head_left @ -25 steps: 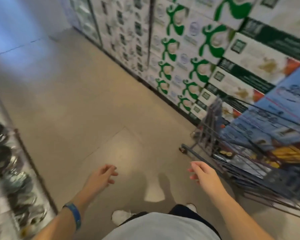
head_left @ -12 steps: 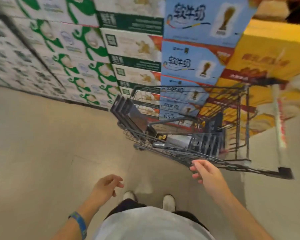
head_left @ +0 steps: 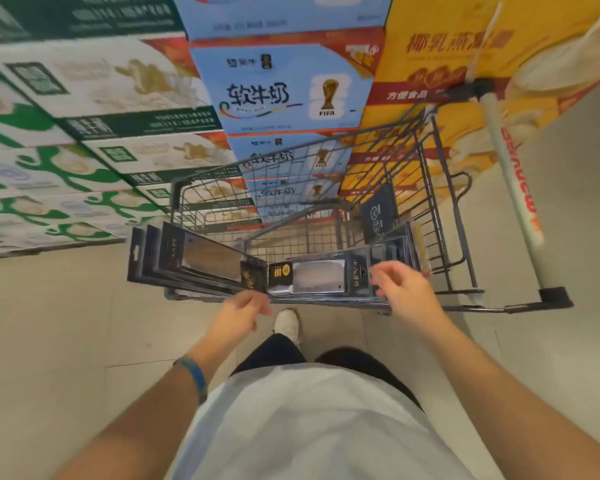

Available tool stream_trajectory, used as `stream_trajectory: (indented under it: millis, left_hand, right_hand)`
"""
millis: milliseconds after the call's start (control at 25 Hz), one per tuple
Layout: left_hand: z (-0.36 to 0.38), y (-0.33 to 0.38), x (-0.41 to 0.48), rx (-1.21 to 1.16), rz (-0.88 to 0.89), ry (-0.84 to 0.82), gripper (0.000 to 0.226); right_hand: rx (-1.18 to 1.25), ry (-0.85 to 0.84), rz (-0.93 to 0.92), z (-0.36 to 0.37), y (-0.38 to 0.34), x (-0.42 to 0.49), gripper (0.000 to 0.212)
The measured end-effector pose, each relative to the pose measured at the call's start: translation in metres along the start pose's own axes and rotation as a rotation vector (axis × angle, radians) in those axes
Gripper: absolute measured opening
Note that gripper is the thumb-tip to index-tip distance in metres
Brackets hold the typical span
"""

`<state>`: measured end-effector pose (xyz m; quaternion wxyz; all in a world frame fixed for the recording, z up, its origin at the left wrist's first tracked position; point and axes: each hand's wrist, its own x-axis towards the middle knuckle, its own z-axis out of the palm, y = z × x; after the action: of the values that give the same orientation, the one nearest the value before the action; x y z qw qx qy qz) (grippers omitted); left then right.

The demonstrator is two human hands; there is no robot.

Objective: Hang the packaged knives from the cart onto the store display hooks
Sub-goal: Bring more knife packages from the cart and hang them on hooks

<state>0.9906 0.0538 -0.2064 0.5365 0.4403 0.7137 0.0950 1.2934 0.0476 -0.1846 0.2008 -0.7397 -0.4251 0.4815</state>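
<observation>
Looking down past our white shirt (head_left: pixel 309 420), we have the wire shopping cart (head_left: pixel 426 188) at 12 o'clock, its white handle w/ red lettering (head_left: pixel 510 174) running off toward 2 o'clock. Packaged knives sit in the basket in 3 lots: a stack of dark cleaver packs (head_left: pixel 187 258) at 11 o'clock, tilted & leaning out over the cart's left rim, hang-holes outward; one flat cleaver pack (head_left: pixel 317 277) lying dead ahead, blade window facing up; more dark packs (head_left: pixel 395 247) on edge at 1 o'clock by the right wall. Our left hand (head_left: pixel 238 315) hovers at the near rim, just below the leaning stack, fingers loosely curled, nothing in it; can't tell if the tips touch a pack. Our right hand (head_left: pixel 400 292) is over the right end of the flat pack, fingers spread & relaxed, gripping nothing. Blue wristband (head_left: pixel 196 377) on the left wrist. One white shoe (head_left: pixel 286 323) on the pale floor tiles (head_left: pixel 49 323) btwn the hands. Beyond the cart, stacked goods: green-and-white cartons (head_left: pixel 94 84) at 10 o'clock, blue milk cartons (head_left: pixel 281 95) w/ a trophy print at 12, yellow cartons (head_left: pixel 440 39) at 1 o'clock.
</observation>
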Motion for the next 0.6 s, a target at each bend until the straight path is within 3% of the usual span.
stream_trajectory:
  millis: [160,360,480,600]
  left_hand:
    - [0.005,0.057,0.061,0.114,0.057,-0.148,0.024]
    - [0.015,0.060,0.099,0.126,0.024,-0.234,0.026]
    - [0.023,0.050,0.108,0.130,-0.057,-0.238,0.024]
    - [0.028,0.046,0.108,0.093,-0.105,-0.224,0.022]
  right_hand:
    - [-0.451,0.128,0.003,0.001,-0.011,0.064,0.025]
    - [-1.096,-0.023,-0.106,0.021,-0.005,0.113,0.041]
    - [-1.256,-0.018,-0.093,0.038,-0.003,0.128,0.044]
    - [-1.243,-0.091,-0.001,0.036,-0.006,0.145,0.041]
